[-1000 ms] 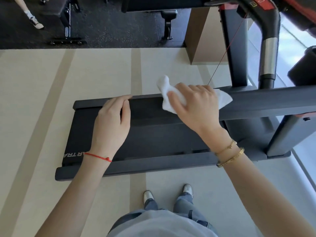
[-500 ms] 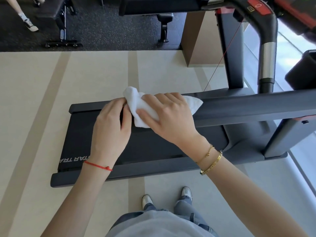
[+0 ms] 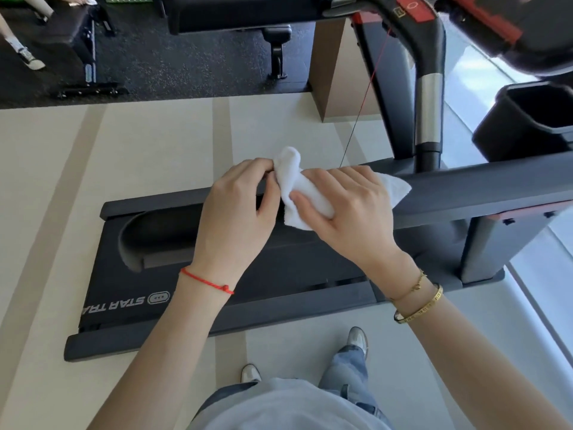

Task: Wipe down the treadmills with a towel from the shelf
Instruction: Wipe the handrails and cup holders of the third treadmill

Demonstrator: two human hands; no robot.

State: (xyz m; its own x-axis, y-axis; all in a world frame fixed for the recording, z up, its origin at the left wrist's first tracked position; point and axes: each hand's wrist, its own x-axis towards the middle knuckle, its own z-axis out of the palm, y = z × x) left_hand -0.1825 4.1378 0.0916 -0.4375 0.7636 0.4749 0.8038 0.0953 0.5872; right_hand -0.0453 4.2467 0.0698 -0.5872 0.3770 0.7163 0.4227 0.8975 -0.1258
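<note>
Both hands on the towel above the treadmill's far side rail.

At frame centre, your right hand (image 3: 347, 212) clasps the white towel (image 3: 297, 193) while your left hand (image 3: 235, 212) pinches its upper end, probably to refold a clean face. It sits over the treadmill (image 3: 130, 287) rail, ready for wiping.

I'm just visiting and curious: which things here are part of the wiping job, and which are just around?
Part of the job:
- white towel, held by both hands
- left hand
- right hand
- treadmill, its grey rail under the towel

Just around:
- weight bench on the dark floor
- black bin
- red cord
</note>
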